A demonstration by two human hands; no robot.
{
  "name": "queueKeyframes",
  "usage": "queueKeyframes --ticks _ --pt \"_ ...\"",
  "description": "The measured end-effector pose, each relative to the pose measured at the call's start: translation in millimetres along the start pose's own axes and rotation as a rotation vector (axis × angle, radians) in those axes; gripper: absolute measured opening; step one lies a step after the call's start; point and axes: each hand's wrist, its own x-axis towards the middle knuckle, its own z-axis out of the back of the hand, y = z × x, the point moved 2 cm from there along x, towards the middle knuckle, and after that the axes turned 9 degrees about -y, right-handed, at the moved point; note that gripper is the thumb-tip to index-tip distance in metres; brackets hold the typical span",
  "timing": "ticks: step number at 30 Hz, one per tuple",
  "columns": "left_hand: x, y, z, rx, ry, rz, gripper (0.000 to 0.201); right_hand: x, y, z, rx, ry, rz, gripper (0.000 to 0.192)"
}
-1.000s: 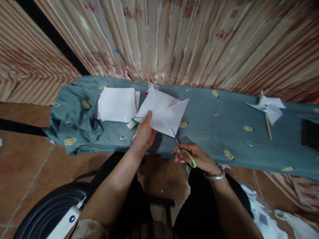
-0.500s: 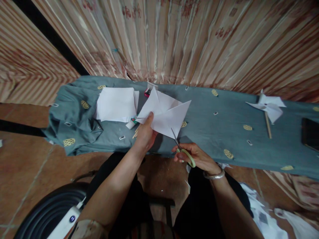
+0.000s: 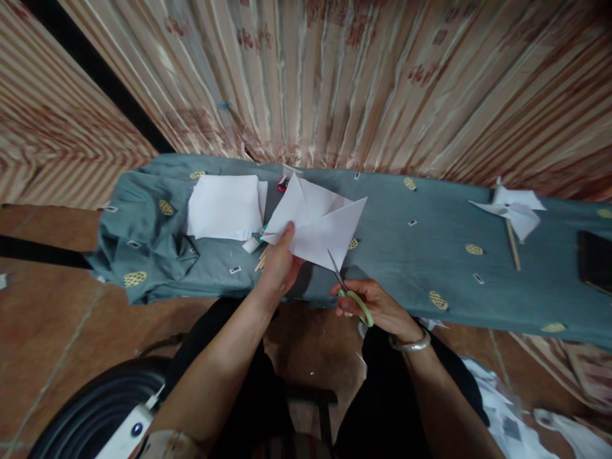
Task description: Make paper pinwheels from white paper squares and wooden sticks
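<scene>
My left hand [image 3: 282, 260] is closed on the left corner of a white sheet of paper [image 3: 325, 233], thumb on top and fingers underneath. Slits run in from the sheet's corners, and some flaps stand apart. My right hand [image 3: 368, 304] grips green-handled scissors [image 3: 356, 303] by the loops. Their blades lie at the sheet's near corner, pointing up toward its middle. To the left is a stack of white paper [image 3: 224, 207]. Beside it, partly under the held sheet, are a white and green tube [image 3: 253, 240] and some thin wooden sticks [image 3: 261, 258].
A finished-looking paper pinwheel [image 3: 514, 210] on a stick lies to the right. Past it is a dark flat object [image 3: 593, 258] at the table's edge. A small red item [image 3: 283, 183] sits behind the sheet. Paper scraps [image 3: 511, 414] lie on the floor at right.
The view has tilted slightly, so everything sits a little lower in the picture. My hands, the sheet and the scissors keep nearly the same positions relative to each other.
</scene>
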Motion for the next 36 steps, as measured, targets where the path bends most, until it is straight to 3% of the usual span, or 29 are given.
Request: queueKeyframes --ticks 28,36 --pt "3.4 -3.3 2.2 -0.041 0.03 -0.01 0.032 2.4 -3.7 -3.4 0.175 -0.08 -0.147 0.044" --pt "-0.8 0.8 -0.2 -0.013 0.031 -0.017 0.027 1.8 -0.1 -2.7 0.134 -0.099 -0.099 0.045"
